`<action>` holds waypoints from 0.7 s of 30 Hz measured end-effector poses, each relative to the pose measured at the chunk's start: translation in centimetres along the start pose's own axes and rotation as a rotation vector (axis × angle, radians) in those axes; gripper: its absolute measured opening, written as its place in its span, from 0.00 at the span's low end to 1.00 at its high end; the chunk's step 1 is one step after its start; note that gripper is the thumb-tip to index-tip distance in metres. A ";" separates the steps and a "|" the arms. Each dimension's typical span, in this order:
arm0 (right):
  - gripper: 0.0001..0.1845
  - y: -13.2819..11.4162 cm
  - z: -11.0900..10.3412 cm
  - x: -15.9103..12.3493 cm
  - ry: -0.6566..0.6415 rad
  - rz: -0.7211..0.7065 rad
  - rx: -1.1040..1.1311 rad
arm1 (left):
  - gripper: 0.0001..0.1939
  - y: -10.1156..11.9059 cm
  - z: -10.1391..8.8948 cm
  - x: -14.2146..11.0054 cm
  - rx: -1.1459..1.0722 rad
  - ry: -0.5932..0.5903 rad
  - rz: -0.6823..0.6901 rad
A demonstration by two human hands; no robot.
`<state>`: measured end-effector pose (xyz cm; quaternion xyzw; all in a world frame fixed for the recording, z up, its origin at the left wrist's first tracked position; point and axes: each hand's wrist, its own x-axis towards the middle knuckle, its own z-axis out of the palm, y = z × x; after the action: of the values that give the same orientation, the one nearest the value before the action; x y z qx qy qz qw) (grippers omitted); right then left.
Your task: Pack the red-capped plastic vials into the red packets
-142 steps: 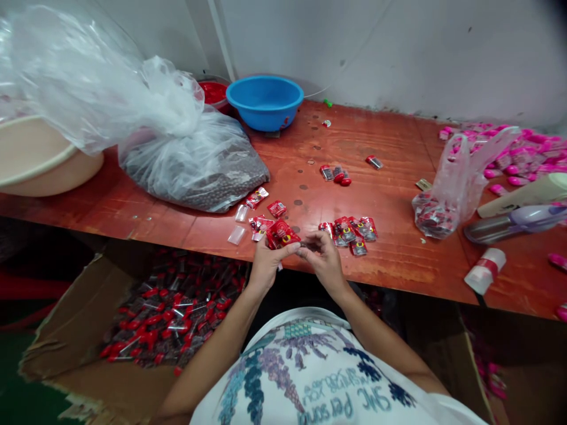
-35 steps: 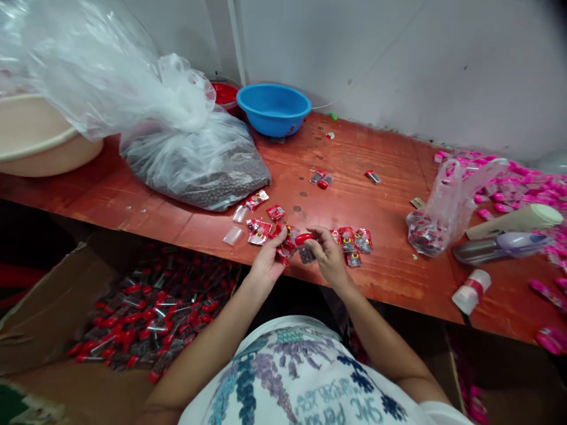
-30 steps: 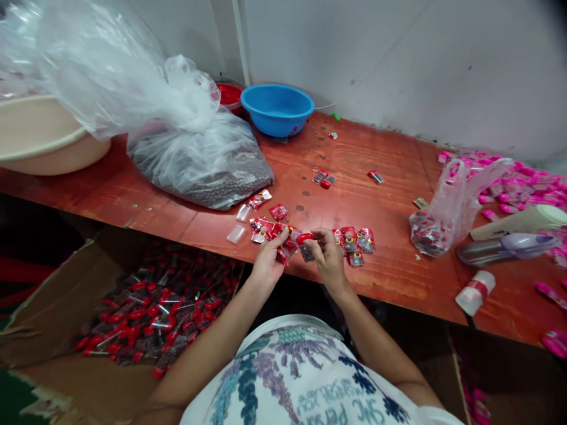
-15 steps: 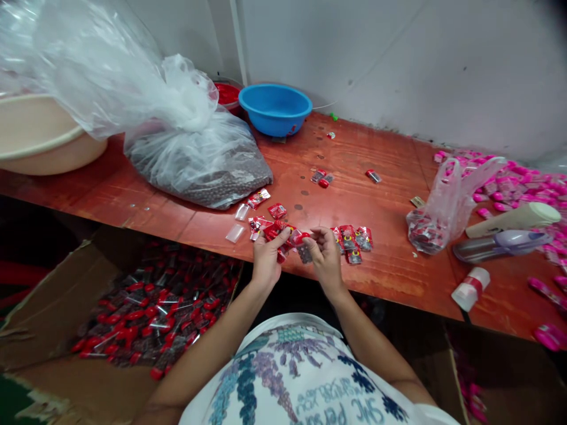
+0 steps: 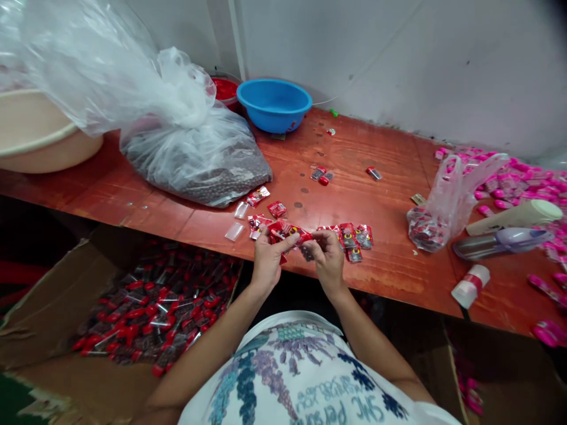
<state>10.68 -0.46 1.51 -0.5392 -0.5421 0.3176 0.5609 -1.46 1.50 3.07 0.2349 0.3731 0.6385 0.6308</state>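
Head view: red packet pinched near table edge, slip and snag are the main risks

Red packet is between both hands, just inside the front edge of the table. Left hand: thumb and fingers narrow, gripping the packet. Right hand: fingers narrow on a small dark pack at the packet's right end, mostly covered. Can't tell if that pack is in the packet's mouth or only against it.

Risks, my read: film looks slick, so a weak left pinch could let the packet slide lapward. If the pack's corner catches the film, packet may crease or tear. Packet row sits just right of the packet; a wide right-hand swing could scatter it.

Edges: table edge runs just on the packet's near side. Cardboard box of red-capped packs is lower, left of the packet; anything dropped there probably gets lost.

Room: tight left of the packet, clear sleeve near, bead bag farther. Better room beyond the packet, right of the bag, with a few small capped packs partway.
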 end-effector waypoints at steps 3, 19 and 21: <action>0.10 0.1 0.0 -0.2 -0.066 0.018 0.049 | 0.18 0.1 -0.1 0.3 0.005 0.005 -0.023; 0.20 0.0 -1.4 0.6 -0.322 -0.099 0.009 | 0.28 0.9 -1.5 1.0 0.086 -0.079 -0.085; 0.19 0.3 -1.5 0.5 -0.304 -0.050 0.075 | 0.31 1.2 -1.7 1.0 0.098 -0.157 -0.108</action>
<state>12.32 -0.30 1.59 -0.4499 -0.6216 0.4017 0.4999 -3.61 2.22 2.77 0.2945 0.3654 0.5642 0.6793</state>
